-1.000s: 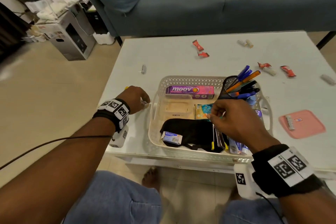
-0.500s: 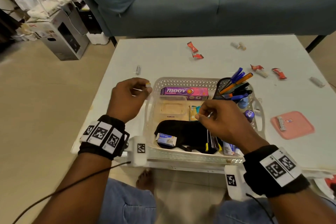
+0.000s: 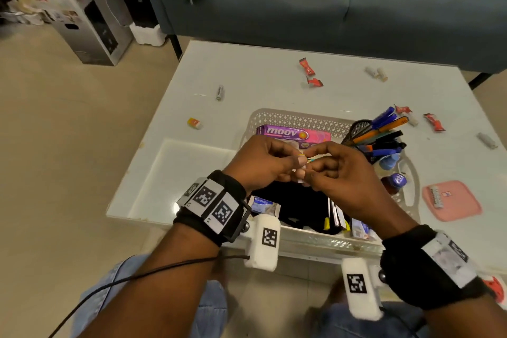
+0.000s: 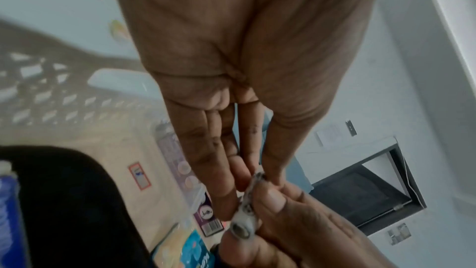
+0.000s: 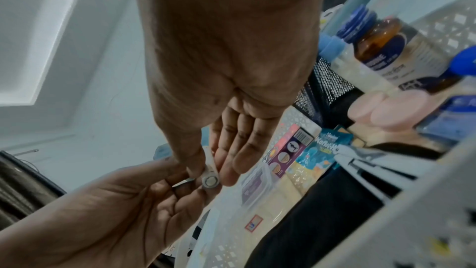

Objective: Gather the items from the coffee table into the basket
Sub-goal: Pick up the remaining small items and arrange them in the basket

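A: Where is the battery (image 5: pixel 210 178)?

B: Above the middle of the basket (image 3: pixel 299 119), between both hands. It is a small whitish cell with a metal end cap, and its long axis runs roughly along the fingers, cap end facing the right wrist camera.

A: Who has it?

B: Both. The right hand (image 3: pixel 338 173) pinches it between thumb and curled fingers; the left hand (image 3: pixel 262 163) meets it with its own fingertips (image 4: pixel 226 209) closed on the same cell. A thin yellow band shows at the pinch in the head view; I cannot tell what it belongs to.

A: Room around them?

B: The basket sits at the near edge of the coffee table (image 3: pixel 247 77), its near rim just by the table's lip. Its floor is crowded: a moov box (image 3: pixel 292 133) along the far wall, a mesh pen holder (image 3: pixel 362 129) tilted in the far right corner, bottles by the right wall, a black pouch (image 3: pixel 293 204) at the near side. To the left of the basket the tabletop lies bare up to an eraser (image 3: pixel 194 122) and another battery (image 3: pixel 219 92). Red candy wrappers (image 3: pixel 308 67) lie farther back, a pink lid (image 3: pixel 452 200) just right of the basket.
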Demonstrator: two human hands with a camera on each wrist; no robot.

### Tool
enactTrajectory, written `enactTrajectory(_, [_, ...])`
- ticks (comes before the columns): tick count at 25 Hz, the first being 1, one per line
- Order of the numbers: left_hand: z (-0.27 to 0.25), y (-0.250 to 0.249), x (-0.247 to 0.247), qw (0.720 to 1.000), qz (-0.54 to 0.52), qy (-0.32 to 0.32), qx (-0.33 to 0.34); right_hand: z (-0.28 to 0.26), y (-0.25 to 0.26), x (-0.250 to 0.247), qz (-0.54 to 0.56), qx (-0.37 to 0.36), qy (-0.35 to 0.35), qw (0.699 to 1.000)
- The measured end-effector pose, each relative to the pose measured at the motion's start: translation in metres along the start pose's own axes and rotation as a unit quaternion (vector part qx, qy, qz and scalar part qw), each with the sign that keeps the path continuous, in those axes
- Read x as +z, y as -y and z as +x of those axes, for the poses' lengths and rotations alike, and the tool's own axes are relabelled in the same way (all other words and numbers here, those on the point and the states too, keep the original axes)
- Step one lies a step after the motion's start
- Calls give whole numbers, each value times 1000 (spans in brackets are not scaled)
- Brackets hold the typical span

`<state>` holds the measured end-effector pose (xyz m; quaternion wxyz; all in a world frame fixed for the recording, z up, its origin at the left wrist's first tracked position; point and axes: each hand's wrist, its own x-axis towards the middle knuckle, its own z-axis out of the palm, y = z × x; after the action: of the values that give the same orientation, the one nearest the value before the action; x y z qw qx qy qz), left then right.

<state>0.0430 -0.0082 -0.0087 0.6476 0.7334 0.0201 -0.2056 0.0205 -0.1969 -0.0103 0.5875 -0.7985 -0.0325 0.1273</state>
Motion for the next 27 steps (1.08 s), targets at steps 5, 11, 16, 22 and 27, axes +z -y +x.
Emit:
enactTrajectory(5, [1,-1,-49,951,228,-202,48,28,15,21,10,51,-44,998])
enactTrajectory(11, [-5,11,-80,951,228,-194,-72,100,18,49,-177,118,9,977])
enactTrajectory(16, [-1,9,-80,957,208,-193,-64,121,17,85,-422,91,49,901])
enactTrajectory(22, [1,10,-82,959,204,-184,-70,87,22,56,-258,36,-32,965])
enactTrajectory(27, [-1,3,-86,958,225,-167,-65,7,5,11,-265,-41,-61,961])
